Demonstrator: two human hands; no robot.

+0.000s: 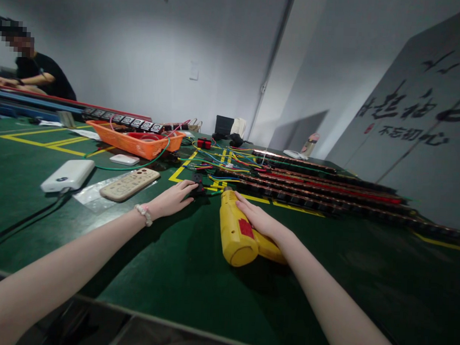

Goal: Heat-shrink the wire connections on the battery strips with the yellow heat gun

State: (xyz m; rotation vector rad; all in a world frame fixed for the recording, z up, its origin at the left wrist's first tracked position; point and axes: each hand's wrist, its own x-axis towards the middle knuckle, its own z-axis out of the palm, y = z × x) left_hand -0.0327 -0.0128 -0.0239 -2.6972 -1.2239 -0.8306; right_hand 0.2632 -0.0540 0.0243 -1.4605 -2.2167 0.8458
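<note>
My right hand (pixel 259 219) is wrapped round a yellow heat gun (pixel 235 233) with a red label, its nozzle pointing away from me at coloured wires. My left hand (pixel 177 197) rests to the left of the nozzle, its fingers on a small black connector block (pixel 197 180). Yellow and green wires (pixel 214 189) run from the block to just in front of the nozzle. Long dark strips with copper-coloured edges (pixel 290 187) lie to the right, with wires at their left ends.
An orange basket (pixel 140 145), a phone in a beige case (pixel 130 184), a white power bank (pixel 68 176) with a black cable and a small white case (pixel 125 160) sit on the green table (pixel 154 280). A person (pixel 45 73) sits at the far left.
</note>
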